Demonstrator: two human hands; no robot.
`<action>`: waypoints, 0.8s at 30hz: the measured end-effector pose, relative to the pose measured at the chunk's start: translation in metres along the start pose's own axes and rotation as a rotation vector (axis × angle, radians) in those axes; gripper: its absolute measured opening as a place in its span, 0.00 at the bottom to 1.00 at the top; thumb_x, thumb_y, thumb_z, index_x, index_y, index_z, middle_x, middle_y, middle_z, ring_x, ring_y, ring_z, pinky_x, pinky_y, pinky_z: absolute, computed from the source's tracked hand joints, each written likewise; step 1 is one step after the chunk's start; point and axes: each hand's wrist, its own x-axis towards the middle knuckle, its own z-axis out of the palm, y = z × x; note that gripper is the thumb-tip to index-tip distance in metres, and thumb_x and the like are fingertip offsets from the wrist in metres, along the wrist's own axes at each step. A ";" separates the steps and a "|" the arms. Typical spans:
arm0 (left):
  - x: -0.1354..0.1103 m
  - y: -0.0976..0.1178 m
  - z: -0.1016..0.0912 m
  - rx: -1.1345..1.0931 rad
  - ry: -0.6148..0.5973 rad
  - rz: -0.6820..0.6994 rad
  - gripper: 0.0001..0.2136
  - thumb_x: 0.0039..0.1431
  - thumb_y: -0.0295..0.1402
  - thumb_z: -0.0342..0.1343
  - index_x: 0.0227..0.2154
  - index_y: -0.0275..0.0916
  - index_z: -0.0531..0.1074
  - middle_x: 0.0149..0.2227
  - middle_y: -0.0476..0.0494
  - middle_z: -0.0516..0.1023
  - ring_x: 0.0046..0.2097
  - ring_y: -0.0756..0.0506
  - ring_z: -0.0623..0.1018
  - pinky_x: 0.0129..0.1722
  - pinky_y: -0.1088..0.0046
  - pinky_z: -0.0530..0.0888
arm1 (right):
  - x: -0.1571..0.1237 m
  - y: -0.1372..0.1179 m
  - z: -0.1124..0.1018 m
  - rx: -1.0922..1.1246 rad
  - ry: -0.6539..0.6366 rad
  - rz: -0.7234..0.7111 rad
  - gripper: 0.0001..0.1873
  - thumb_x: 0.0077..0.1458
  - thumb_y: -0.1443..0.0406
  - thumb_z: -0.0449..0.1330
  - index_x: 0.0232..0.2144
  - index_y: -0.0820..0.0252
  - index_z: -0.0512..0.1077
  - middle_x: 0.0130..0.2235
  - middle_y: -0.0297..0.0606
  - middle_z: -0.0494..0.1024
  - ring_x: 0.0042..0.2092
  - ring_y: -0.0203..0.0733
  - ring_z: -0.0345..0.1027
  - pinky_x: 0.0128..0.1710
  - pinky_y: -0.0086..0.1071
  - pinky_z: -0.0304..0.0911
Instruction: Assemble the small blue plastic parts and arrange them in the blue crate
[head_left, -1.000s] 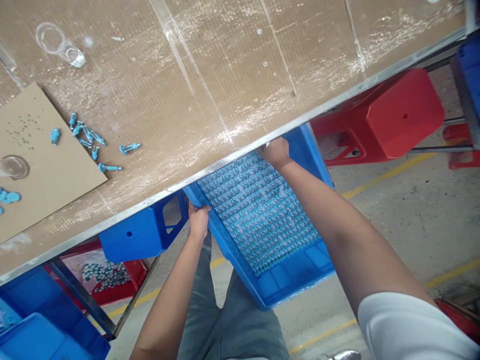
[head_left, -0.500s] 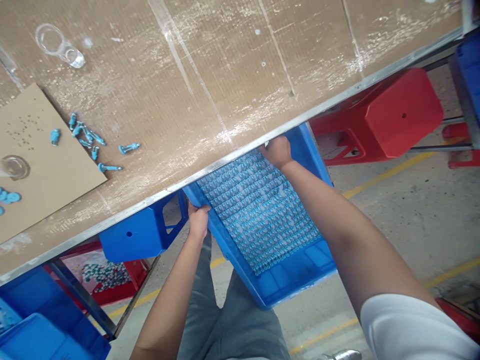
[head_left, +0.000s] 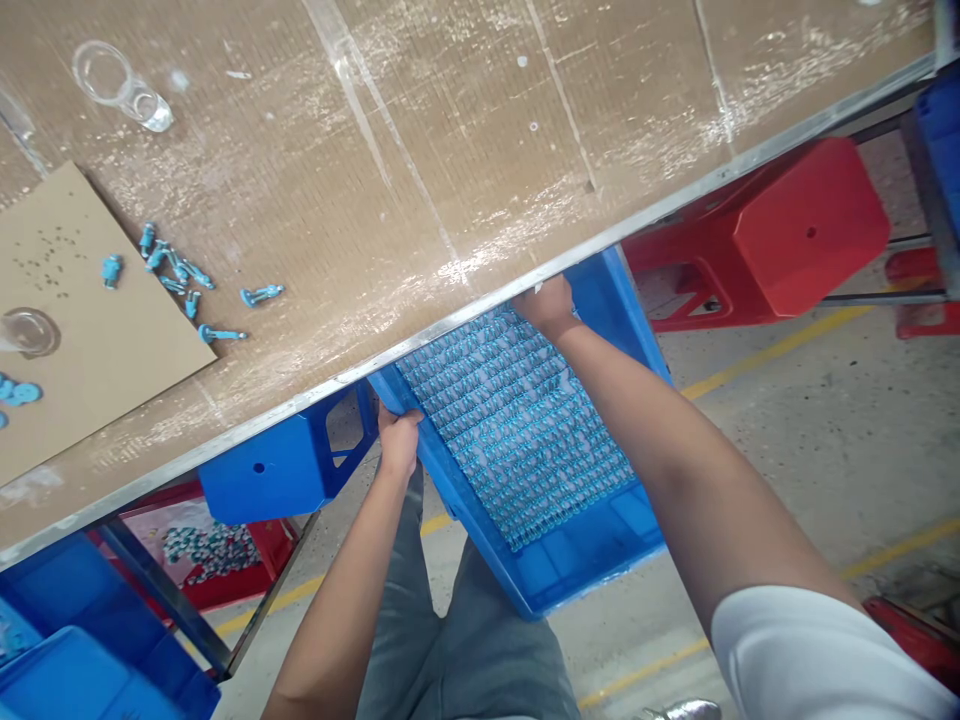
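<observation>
A blue plastic crate (head_left: pixel 577 555) rests on my lap, half tucked under the table's edge. It holds a dense sheet of small light-blue parts (head_left: pixel 517 420) in rows. My left hand (head_left: pixel 398 440) is closed on the crate's left rim. My right hand (head_left: pixel 550 305) reaches over the parts at the crate's far end, just below the table's edge. Its fingers curl around something small and whitish that I cannot make out.
The table (head_left: pixel 450 130) is covered with taped cardboard and has a metal edge. Loose blue parts (head_left: pixel 187 285) lie on it by a cardboard sheet (head_left: pixel 90 330), with a clear plastic piece (head_left: pixel 120 85) further back. A blue stool (head_left: pixel 277 470), red stools (head_left: pixel 787 235) and blue bins (head_left: pixel 75 640) stand below.
My right hand shifted slightly at the far end of the crate; the left hand and crate stay put.
</observation>
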 end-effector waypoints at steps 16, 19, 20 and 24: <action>-0.002 0.002 0.001 -0.028 0.023 -0.042 0.27 0.34 0.22 0.57 0.44 0.42 0.73 0.34 0.48 0.79 0.40 0.42 0.79 0.43 0.64 0.76 | -0.022 0.031 -0.011 0.196 0.161 0.082 0.17 0.59 0.60 0.57 0.40 0.67 0.79 0.36 0.50 0.81 0.40 0.53 0.76 0.44 0.40 0.68; 0.000 0.000 0.000 -0.018 0.018 -0.027 0.27 0.35 0.23 0.57 0.45 0.42 0.72 0.35 0.47 0.79 0.39 0.42 0.79 0.43 0.63 0.76 | -0.035 0.048 -0.006 0.269 0.158 0.017 0.16 0.58 0.61 0.57 0.43 0.62 0.80 0.36 0.43 0.82 0.37 0.47 0.76 0.42 0.36 0.68; 0.000 0.000 0.000 -0.012 0.018 -0.021 0.27 0.35 0.23 0.57 0.45 0.43 0.72 0.36 0.47 0.79 0.39 0.42 0.79 0.42 0.64 0.76 | -0.038 0.052 -0.003 0.276 0.145 -0.014 0.15 0.58 0.62 0.58 0.43 0.61 0.80 0.37 0.42 0.82 0.38 0.47 0.76 0.43 0.35 0.68; 0.001 -0.002 -0.001 -0.002 0.017 0.000 0.28 0.35 0.23 0.57 0.46 0.43 0.72 0.37 0.46 0.80 0.40 0.42 0.79 0.43 0.64 0.76 | -0.040 0.056 0.007 0.245 0.123 -0.155 0.17 0.58 0.61 0.57 0.46 0.59 0.79 0.47 0.41 0.81 0.47 0.49 0.76 0.48 0.36 0.68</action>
